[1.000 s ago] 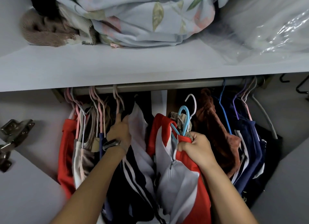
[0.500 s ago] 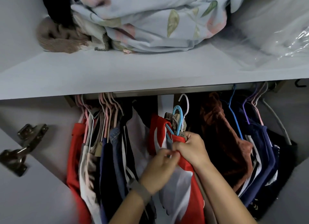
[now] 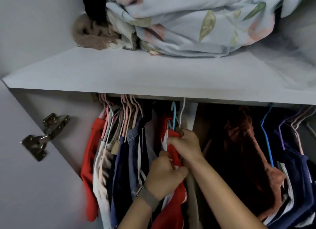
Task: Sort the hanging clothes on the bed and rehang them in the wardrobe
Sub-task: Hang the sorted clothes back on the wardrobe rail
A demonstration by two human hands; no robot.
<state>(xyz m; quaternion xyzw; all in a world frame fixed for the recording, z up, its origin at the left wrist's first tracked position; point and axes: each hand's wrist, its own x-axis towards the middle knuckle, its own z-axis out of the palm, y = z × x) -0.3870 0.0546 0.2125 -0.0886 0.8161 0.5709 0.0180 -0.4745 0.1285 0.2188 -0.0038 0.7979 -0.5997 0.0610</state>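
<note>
A red and white jacket hangs in the middle of the wardrobe on a light blue hanger, with a white hanger just behind it. My right hand grips the jacket's red collar near the hanger necks. My left hand, with a grey watch strap on the wrist, grips the jacket's front lower down. The hanger hooks reach up behind the shelf edge, and the rail is hidden there.
Red, white and navy clothes on pink hangers fill the left. A brown garment and navy ones on blue and purple hangers hang at right. The white shelf above carries a floral blanket. A door hinge sits left.
My left hand came off the clothes on the left and took hold of the red jacket's front. The jacket and its hangers went up to the rail. The view tilted upward.
</note>
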